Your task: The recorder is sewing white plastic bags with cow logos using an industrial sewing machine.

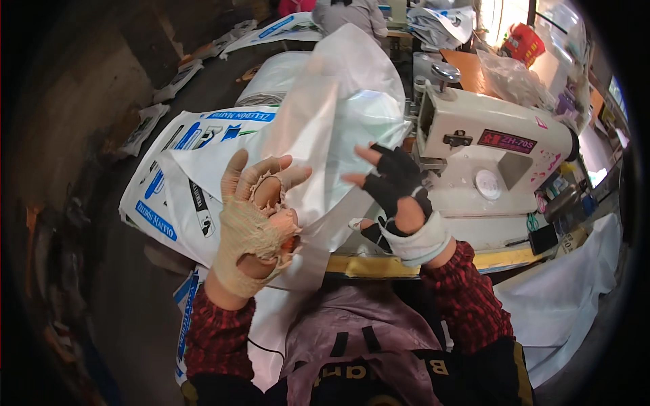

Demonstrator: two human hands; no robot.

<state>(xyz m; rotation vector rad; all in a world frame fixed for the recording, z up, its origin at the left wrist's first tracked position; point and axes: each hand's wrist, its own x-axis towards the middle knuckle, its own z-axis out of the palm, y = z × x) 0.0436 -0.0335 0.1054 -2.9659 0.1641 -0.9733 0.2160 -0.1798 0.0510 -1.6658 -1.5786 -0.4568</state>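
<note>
My left hand [261,213], in a torn beige glove, is spread over a white plastic-looking sack [325,155] with its fingers apart. The sack stands up in a billowed fold beyond my hands, translucent in places. My right hand [399,196] wears a black fingerless glove with a white cuff. Its fingers stretch toward the sack, apart from one another, and a white wrap shows near the thumb tip. Just right of it stands a cream sewing machine [494,142]; its needle area is partly hidden behind my right hand.
Printed white and blue sacks [159,183] lie at the left, with a folded white stack [271,78] behind. The table's yellow edge [372,266] runs before me. White cloth [569,304] hangs at the right. Small tools [542,227] lie by the machine. Another person [349,17] sits at the back.
</note>
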